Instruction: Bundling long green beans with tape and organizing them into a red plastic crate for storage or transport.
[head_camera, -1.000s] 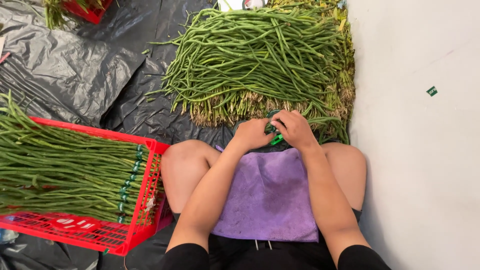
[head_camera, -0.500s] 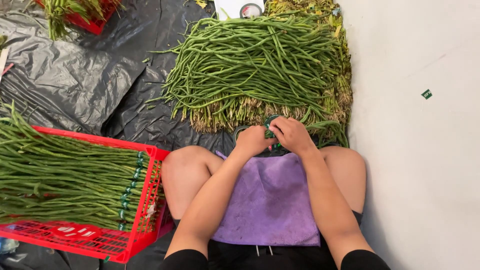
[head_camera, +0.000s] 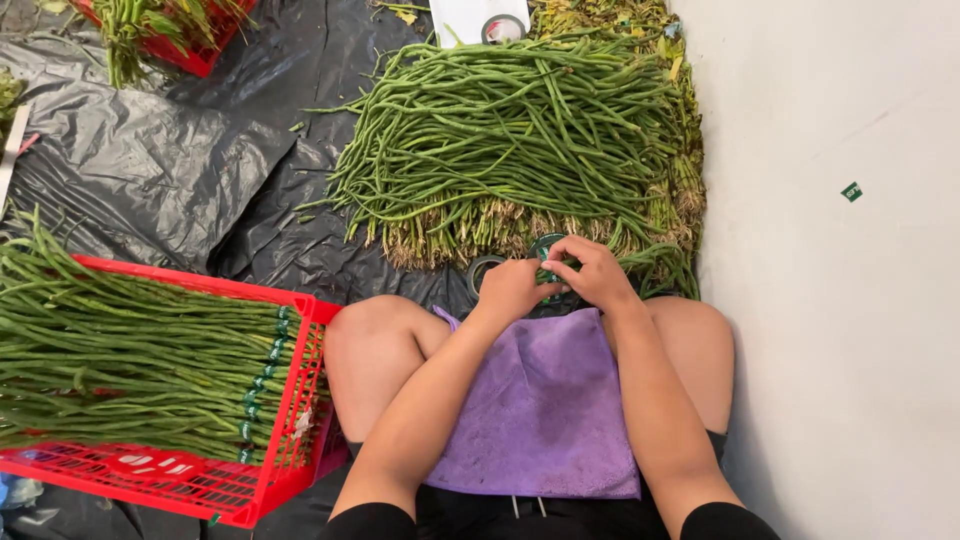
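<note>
Your fingers hide most of the small green tape roll (head_camera: 547, 247), so its shape is hard to make out. Both forearms stretch forward over the purple cloth (head_camera: 545, 410) on your lap; your left hand (head_camera: 512, 288) and right hand (head_camera: 592, 270) meet, pinching the roll between them at the near edge of one pile of long beans (head_camera: 510, 140). Two red crates show: one (head_camera: 285, 400) bean-filled, another (head_camera: 195, 55) cut off above.

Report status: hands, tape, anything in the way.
Left hand and right hand together on green tape roll. Second tape roll beside left hand. Loose bean pile just ahead.
</note>
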